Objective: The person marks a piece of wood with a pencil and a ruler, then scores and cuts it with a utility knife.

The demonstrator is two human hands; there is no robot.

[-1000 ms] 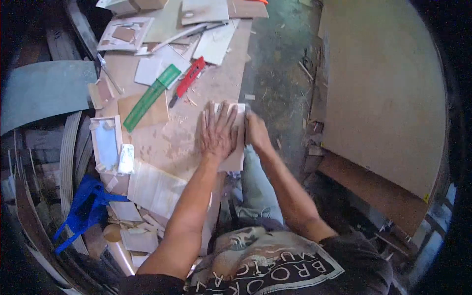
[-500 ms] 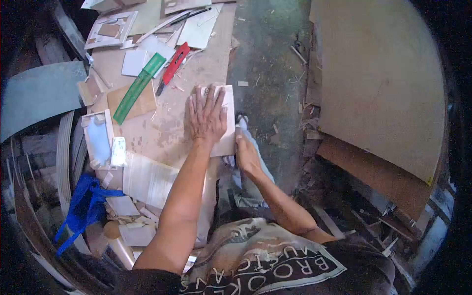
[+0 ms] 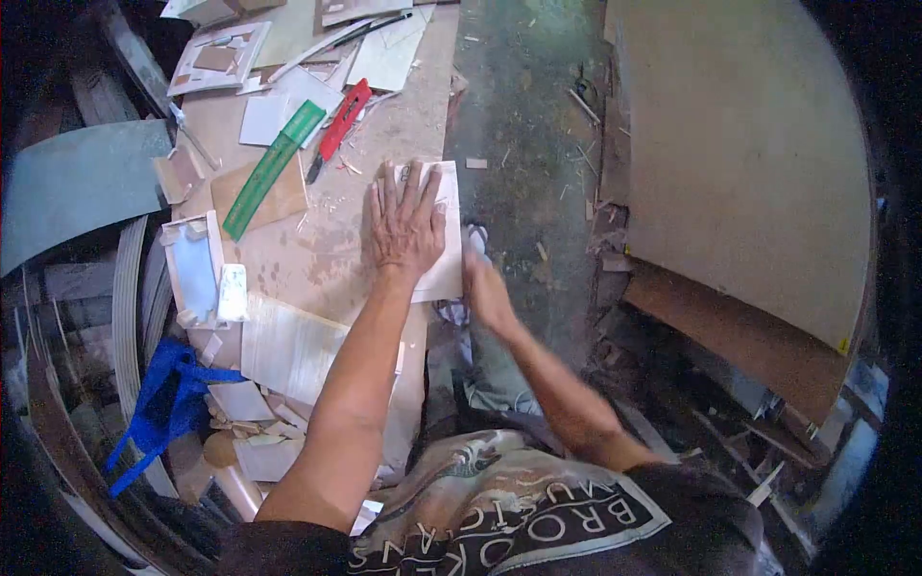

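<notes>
My left hand (image 3: 407, 223) lies flat with its fingers spread on a pale wooden board (image 3: 442, 274) at the table's right edge. Along the board's right side is my right hand (image 3: 488, 290), its fingers curled; what they hold, if anything, is hidden and blurred. Beyond the left hand, a red cutter (image 3: 342, 125) rests on the table (image 3: 331, 226). To its left a green ruler-like strip (image 3: 274, 171) lies partly over a thin brown wood piece (image 3: 291, 200).
White and pale offcuts (image 3: 389, 58) cover the table's far end. A blue cloth (image 3: 171, 408) and a white block (image 3: 232, 294) are at the left. A large upright panel (image 3: 740, 163) stands at the right, past the littered floor (image 3: 523, 144).
My right hand has shifted slightly and its forearm is more blurred. My left hand stays pressed on the board, and the view has moved a little.
</notes>
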